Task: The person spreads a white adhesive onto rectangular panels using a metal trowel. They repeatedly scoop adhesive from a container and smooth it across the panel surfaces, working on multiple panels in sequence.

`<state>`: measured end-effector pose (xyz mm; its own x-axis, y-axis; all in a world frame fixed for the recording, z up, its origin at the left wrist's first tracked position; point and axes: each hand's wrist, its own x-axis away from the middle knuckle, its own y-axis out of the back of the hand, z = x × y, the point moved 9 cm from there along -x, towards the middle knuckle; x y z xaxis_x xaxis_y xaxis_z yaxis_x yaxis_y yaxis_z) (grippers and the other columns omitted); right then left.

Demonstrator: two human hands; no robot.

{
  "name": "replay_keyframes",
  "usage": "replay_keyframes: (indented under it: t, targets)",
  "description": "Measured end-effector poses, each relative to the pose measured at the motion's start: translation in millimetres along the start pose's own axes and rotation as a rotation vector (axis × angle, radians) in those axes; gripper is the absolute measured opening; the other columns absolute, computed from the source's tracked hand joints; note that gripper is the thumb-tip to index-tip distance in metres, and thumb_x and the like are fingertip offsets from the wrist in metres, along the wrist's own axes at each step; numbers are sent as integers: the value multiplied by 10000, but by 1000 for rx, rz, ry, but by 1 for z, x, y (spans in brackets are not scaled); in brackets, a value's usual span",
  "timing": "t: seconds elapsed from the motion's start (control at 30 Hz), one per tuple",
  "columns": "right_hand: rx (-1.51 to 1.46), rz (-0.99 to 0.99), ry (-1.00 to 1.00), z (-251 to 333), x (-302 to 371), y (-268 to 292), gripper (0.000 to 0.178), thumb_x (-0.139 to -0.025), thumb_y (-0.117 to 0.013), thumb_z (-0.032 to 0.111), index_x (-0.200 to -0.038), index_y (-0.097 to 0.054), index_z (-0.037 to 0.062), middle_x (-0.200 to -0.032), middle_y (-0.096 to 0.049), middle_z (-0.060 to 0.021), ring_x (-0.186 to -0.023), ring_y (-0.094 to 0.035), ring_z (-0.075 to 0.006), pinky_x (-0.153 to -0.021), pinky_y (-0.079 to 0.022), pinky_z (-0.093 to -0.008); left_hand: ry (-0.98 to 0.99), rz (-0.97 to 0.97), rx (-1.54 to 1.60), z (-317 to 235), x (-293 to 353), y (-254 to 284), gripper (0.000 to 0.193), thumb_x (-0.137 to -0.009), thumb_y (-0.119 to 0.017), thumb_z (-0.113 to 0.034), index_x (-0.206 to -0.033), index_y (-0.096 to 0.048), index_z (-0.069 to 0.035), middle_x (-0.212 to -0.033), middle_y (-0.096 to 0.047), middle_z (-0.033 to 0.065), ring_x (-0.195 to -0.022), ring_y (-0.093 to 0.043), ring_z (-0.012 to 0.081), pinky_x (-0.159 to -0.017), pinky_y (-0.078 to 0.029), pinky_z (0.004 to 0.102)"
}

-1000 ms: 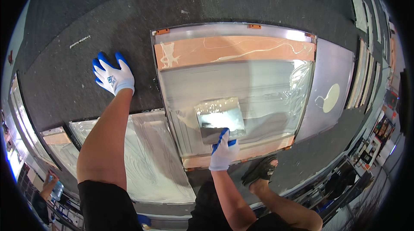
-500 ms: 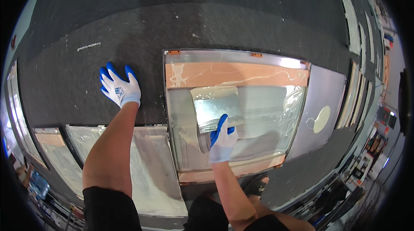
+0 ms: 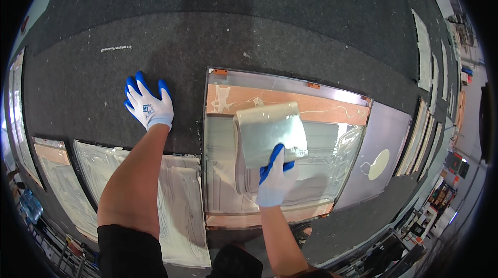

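Note:
A wide, shiny metal scraper (image 3: 272, 133) with cream paste along its far edge is gripped by my right hand (image 3: 276, 180), in a white glove with blue fingertips. The blade is over the left part of a framed panel (image 3: 316, 145), which is smeared with pale translucent paste. It reaches across the near edge of a tan wood strip (image 3: 295, 104) at the panel's far side. Left of the panel, my gloved left hand (image 3: 150, 102) rests on the dark work surface (image 3: 104, 80), fingers spread, with nothing in it.
Right of the panel lies a grey sheet (image 3: 389, 132) with a cream puddle of paste (image 3: 378, 165). A paste-coated panel (image 3: 184, 195) sits beneath my left forearm, with another coated panel (image 3: 57, 169) farther left. Long narrow pieces (image 3: 415, 138) lie at the far right.
My right hand and the scraper have shifted slightly right, and the blade has turned clockwise. My left hand keeps its spread pose while the whole view shifts a little.

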<state>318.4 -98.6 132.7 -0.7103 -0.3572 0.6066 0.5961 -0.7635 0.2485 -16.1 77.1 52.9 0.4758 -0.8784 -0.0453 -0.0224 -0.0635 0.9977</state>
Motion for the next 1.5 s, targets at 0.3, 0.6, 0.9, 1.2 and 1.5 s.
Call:
replay_keyframes:
  t: [0.3,0.6,0.9,1.2,1.5]
  targets:
    - [-147,134,-87,8,-16,-63,204,-1019,-619,237,-926,-622,56,-731,-535,48,-580,-444,-40,-488,-336,-234,2,-3,-12,-1,0,0,679,-968,-562,-453,-1543,-366,-147,-1622,-276,152,-1515,-239,319,-1230,-167,552]
    - [-206,-156,15,14,-53,-20,222,-1005,-627,290,-944,-624,76,-806,-576,32,-614,-480,-52,-498,-364,-233,-22,-54,-5,-1,0,2,651,-965,-574,-428,-1525,-387,-153,-1600,-320,142,-1487,-286,325,-1205,-206,555]
    - [-113,-253,268,72,-161,103,212,-977,-656,273,-858,-590,110,-670,-514,38,-478,-437,-60,-430,-326,-236,-74,-144,-64,-1,-1,-1,614,-981,-552,-434,-1512,-408,-162,-1574,-375,137,-1447,-357,321,-1171,-252,557]
    - [15,-235,273,111,-218,180,233,-957,-681,339,-920,-629,115,-671,-540,28,-473,-440,-60,-429,-337,-230,-29,-86,-103,4,-3,-8,627,-993,-535,-463,-1537,-369,-199,-1618,-315,115,-1485,-306,313,-1208,-220,550]
    - [777,-125,333,118,-168,207,300,-1029,-572,282,-944,-632,0,-670,-567,-46,-525,-517,-144,-513,-430,-333,-52,-113,-100,3,-4,-7,584,-1006,-524,-458,-1519,-388,-217,-1603,-339,107,-1477,-319,293,-1197,-237,535]
